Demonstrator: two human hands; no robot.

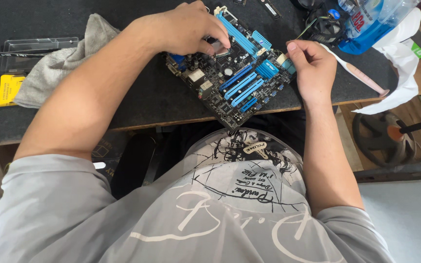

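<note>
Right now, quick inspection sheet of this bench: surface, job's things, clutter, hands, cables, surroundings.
Surface: dark mat over a wooden bench edge.
Job's things: black motherboard with blue slots, lying flat near the front edge, turned at an angle.
Clutter: grey cloth, clear plastic tray, yellow pack, plastic bottle in a white bag, a cooler fan.
Hands: left hand rests on the board's upper part, fingers pressing near the socket; right hand touches the board's right edge, thumb up.
Cables: thin wires run from the fan.
Surroundings: black round stand base on the floor to the right.
</note>
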